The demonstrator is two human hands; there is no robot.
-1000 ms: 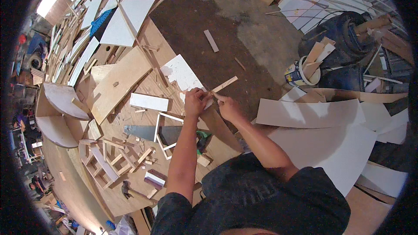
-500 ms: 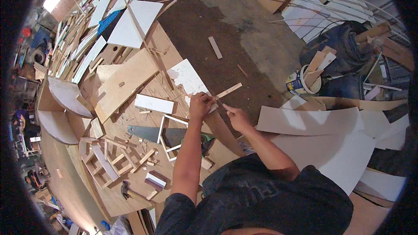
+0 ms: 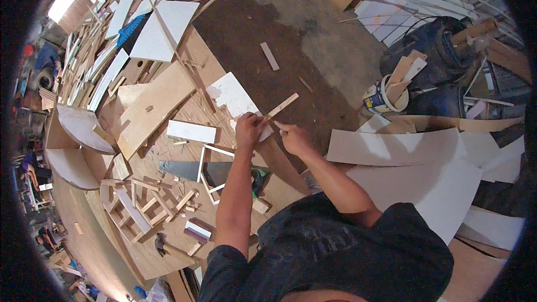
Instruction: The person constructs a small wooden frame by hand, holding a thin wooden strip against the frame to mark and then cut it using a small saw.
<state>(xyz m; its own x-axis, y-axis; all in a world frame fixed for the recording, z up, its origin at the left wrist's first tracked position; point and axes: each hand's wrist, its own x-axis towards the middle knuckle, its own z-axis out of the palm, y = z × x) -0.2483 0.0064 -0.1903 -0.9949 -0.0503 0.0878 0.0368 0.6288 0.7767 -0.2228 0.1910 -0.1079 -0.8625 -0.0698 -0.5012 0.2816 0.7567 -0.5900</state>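
The work seems partway: a slatted wooden frame [image 3: 133, 210] sits assembled on the table [image 3: 284, 189], while one wooden strip [image 3: 283, 104] remains loose. The left hand [image 3: 248, 130] pinches its near end; it juts up-right past the table edge. The right hand [image 3: 295, 140], forefinger extended, is just below; whether it grips anything, I cannot tell.

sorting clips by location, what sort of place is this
Most likely a woodworking shop: a saw and a hammer lie on the table, and a heap of wood strips shows at the upper left.
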